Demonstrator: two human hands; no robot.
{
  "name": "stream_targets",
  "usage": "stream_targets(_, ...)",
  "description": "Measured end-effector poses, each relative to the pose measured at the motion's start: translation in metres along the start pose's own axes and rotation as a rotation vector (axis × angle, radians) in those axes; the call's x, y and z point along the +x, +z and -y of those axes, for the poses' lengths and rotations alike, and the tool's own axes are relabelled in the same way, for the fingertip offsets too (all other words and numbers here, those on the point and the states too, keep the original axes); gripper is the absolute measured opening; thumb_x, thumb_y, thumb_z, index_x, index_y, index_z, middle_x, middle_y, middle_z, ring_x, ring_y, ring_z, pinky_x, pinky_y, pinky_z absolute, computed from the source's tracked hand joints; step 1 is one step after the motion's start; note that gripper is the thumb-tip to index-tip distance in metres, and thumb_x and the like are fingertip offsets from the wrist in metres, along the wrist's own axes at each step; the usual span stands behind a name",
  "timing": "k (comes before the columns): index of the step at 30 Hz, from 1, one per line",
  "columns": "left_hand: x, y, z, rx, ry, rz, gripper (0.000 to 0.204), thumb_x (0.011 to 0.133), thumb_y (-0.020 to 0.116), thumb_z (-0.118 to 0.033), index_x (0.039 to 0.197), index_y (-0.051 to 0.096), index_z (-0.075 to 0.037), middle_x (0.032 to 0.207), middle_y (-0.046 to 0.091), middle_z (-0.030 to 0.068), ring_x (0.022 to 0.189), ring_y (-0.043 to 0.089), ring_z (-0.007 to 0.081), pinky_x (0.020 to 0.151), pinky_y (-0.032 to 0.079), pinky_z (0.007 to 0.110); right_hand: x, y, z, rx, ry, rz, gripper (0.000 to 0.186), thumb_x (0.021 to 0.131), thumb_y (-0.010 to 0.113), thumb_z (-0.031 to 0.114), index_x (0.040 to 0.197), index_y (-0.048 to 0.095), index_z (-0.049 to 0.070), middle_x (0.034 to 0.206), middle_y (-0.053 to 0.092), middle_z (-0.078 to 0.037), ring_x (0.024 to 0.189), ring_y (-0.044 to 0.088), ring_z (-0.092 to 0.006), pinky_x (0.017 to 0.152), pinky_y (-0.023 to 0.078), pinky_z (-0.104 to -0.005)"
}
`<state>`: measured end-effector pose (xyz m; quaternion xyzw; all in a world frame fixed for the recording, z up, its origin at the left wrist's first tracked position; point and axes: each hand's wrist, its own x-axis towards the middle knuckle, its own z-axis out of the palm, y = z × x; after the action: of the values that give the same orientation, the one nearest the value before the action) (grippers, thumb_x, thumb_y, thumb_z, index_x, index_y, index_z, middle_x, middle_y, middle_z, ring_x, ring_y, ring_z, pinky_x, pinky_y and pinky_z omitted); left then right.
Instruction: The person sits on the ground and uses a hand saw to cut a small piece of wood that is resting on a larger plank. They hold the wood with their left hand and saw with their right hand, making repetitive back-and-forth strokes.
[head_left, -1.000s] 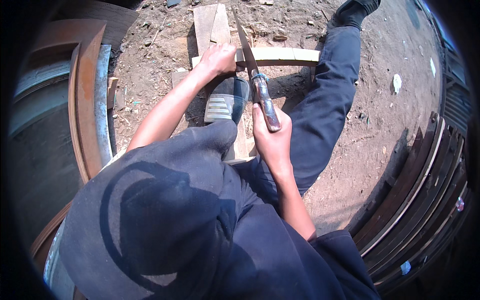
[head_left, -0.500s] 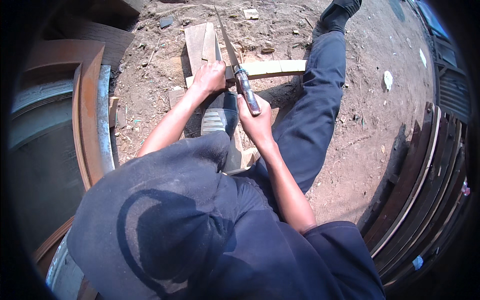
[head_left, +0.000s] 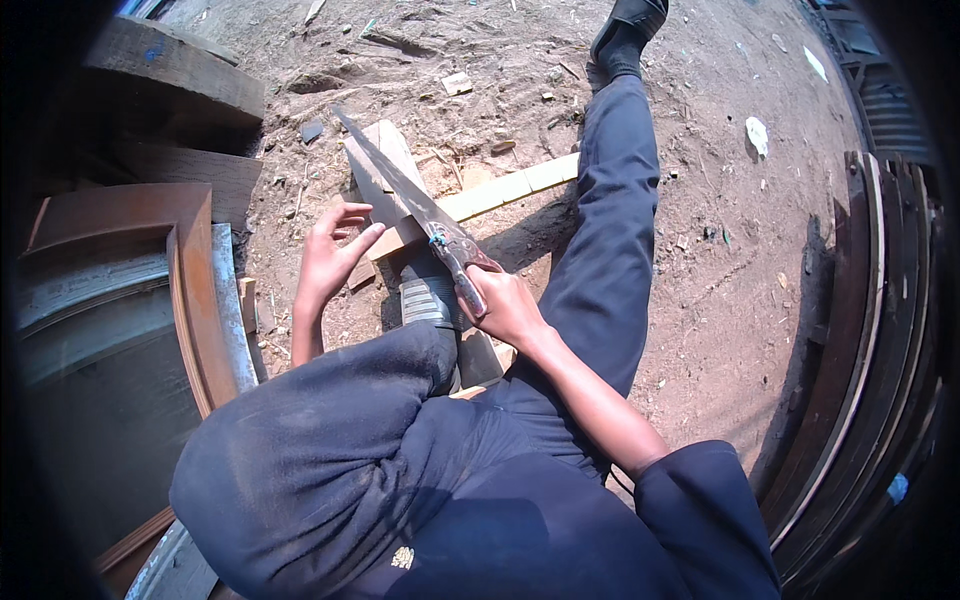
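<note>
In my right hand (head_left: pixel 508 308) I grip the handle of a handsaw (head_left: pixel 402 187). Its long blade slants away to the far left, across a pale, slightly curved wood strip (head_left: pixel 512 190). Several thin lines cross the strip's face, and its far right end reaches my outstretched leg. My left hand (head_left: pixel 335 252) is off the wood, fingers apart, just left of the strip's near end. Under the blade lies a light wooden board (head_left: pixel 391 140) on the ground. My shoe (head_left: pixel 430 300) sits close below the strip; the blade and the strip partly hide what is beneath.
Brown wooden frames (head_left: pixel 195 290) lean at the left, beside thick timber (head_left: pixel 185 75). Dark planks (head_left: pixel 850 340) are stacked along the right. Wood scraps (head_left: pixel 457 83) and a white scrap (head_left: pixel 757 136) lie on the dirt ground. My stretched leg (head_left: pixel 615 210) bounds the work on the right.
My left hand has let go of the wood strip and moved left, its fingers opening. The saw, still in my right hand, has swung its tip leftward and now lies lower across the strip.
</note>
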<state>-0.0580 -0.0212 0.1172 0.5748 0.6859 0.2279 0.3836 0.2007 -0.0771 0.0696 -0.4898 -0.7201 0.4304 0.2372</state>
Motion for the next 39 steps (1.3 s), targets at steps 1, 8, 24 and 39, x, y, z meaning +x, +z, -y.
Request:
stream_targets(1, -0.009, -0.033, -0.017, -0.306, 0.043, 0.005, 0.03, 0.084, 0.073, -0.019, 0.107, 0.065, -0.002, 0.1, 0.068, 0.0111, 0.097, 0.065, 0.0193, 0.083, 0.05, 0.034, -0.001, 0.002, -0.004, -0.035, -0.031, 0.019, 0.019, 0.078, 0.064, 0.013, 0.082, 0.048, 0.003, 0.076, 0.059, -0.019, 0.074, 0.061, -0.0389, 0.065, 0.048, -0.0455)
stream_targets(8, -0.109, -0.166, -0.179, -0.303, 1.165, 0.416, 0.038, 0.084, 0.07, -0.046, 0.099, 0.067, -0.011, 0.087, 0.064, 0.0004, 0.073, 0.052, 0.0125, 0.07, 0.036, 0.03, -0.004, 0.039, -0.024, -0.227, -0.176, 0.102, 0.019, 0.075, 0.063, 0.013, 0.084, 0.049, 0.004, 0.071, 0.059, -0.016, 0.072, 0.062, -0.0357, 0.064, 0.048, -0.0453)
stream_targets(24, -0.154, -0.155, -0.181, 0.06, 1.151, 0.412, 0.035, 0.086, 0.068, -0.037, 0.104, 0.062, -0.008, 0.082, 0.062, 0.001, 0.071, 0.053, 0.0118, 0.067, 0.039, 0.027, 0.001, 0.036, -0.016, -0.163, -0.131, 0.123, 0.011, 0.08, 0.057, 0.013, 0.083, 0.05, 0.004, 0.073, 0.06, -0.019, 0.073, 0.061, -0.0388, 0.065, 0.048, -0.0472)
stream_targets(39, -0.16, -0.162, -0.171, 0.072, 1.086, 0.378, 0.033, 0.087, 0.066, -0.028, 0.109, 0.058, -0.005, 0.078, 0.059, 0.0016, 0.068, 0.053, 0.0111, 0.065, 0.042, 0.025, 0.014, 0.006, -0.006, 0.091, 0.01, -0.368, 0.02, 0.083, 0.064, 0.013, 0.072, 0.053, 0.002, 0.057, 0.056, -0.016, 0.051, 0.061, -0.0314, 0.05, 0.047, -0.0387)
